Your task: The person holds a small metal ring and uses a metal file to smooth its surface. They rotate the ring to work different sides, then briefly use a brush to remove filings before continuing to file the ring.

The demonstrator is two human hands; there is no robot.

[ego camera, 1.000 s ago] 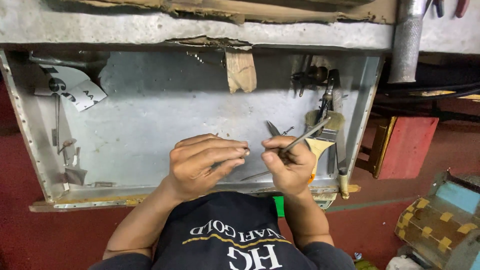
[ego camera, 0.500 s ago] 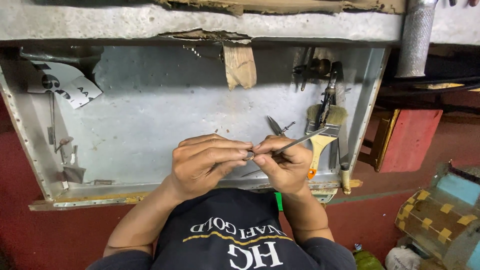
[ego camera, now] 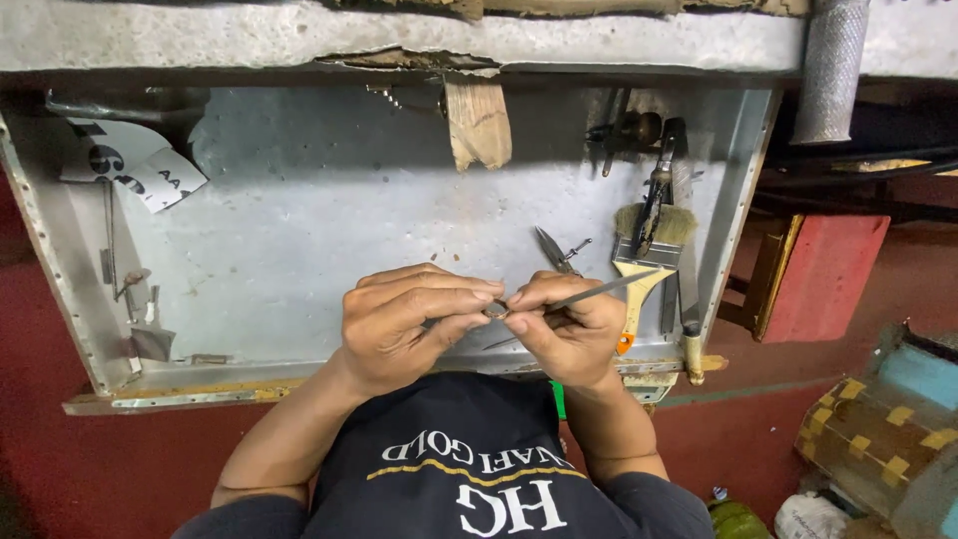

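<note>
Grey metal tray (ego camera: 299, 220) is lying under both hands, with a paintbrush (ego camera: 644, 269) and small scissors (ego camera: 555, 250) on its right part. Compared to a second ago, the hands are sitting closer together. Left hand (ego camera: 404, 324) is pinching a tiny metal piece (ego camera: 496, 310) with closed fingertips. Right hand (ego camera: 564, 324) is gripping a thin file (ego camera: 609, 289), touching this piece.
</note>
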